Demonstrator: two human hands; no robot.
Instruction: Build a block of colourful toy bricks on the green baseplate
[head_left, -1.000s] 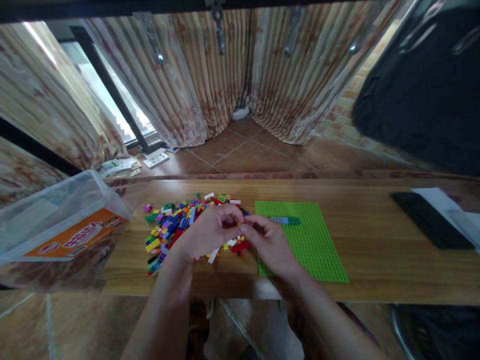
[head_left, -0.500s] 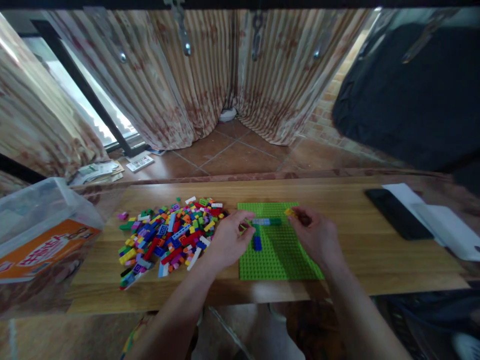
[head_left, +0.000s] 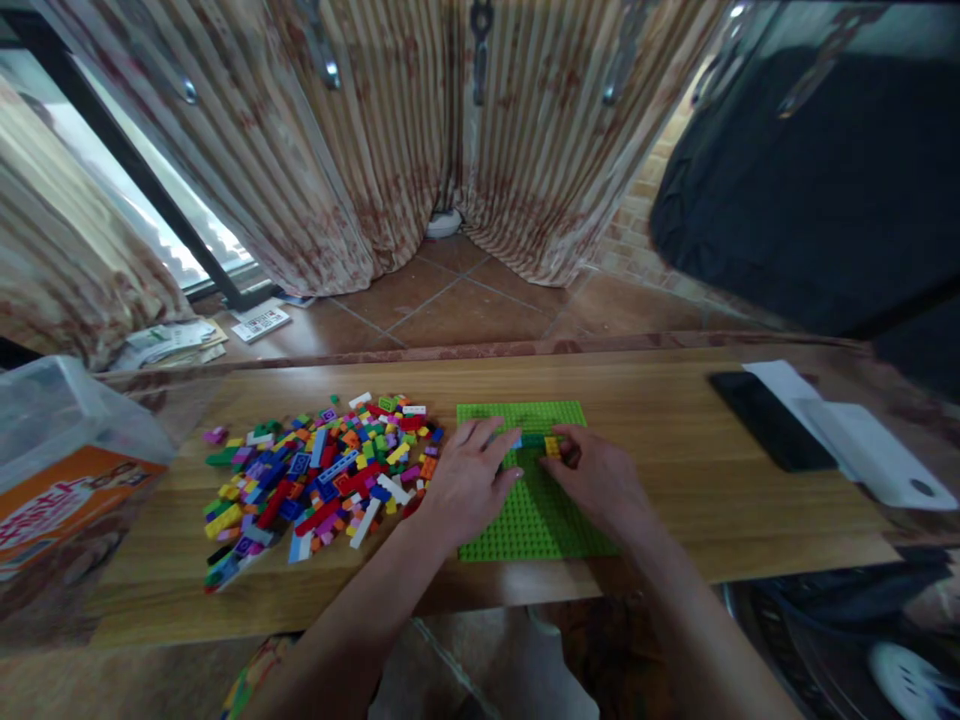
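From where I stand, the person's two bare hands are at work over a green studded baseplate [head_left: 536,512] lying on the wooden desk [head_left: 675,400]. The right hand [head_left: 596,475] has its thumb and forefinger closed on a small yellow brick [head_left: 552,446], one above it and one below as I see it, near the plate's right side. That yellow brick sits at the right end of a dark green brick [head_left: 533,440], and left of the green one a bit of light blue brick [head_left: 517,441] peeps out beside the other hand; whether the yellow piece is pressed down, I can't tell. The left hand [head_left: 465,485] is spread palm down over the plate's left part, thumb apart from the fingers, their tips close to the light blue brick; I can't make out whether anything lies beneath it. Just to its left spreads a heap of mixed bricks [head_left: 322,475], red, blue, yellow, white and more. Farther left stands a clear plastic box [head_left: 112,420] with an orange label [head_left: 75,505]. Well off to the right, white sheets [head_left: 870,450] lie against a flat black object [head_left: 765,420].
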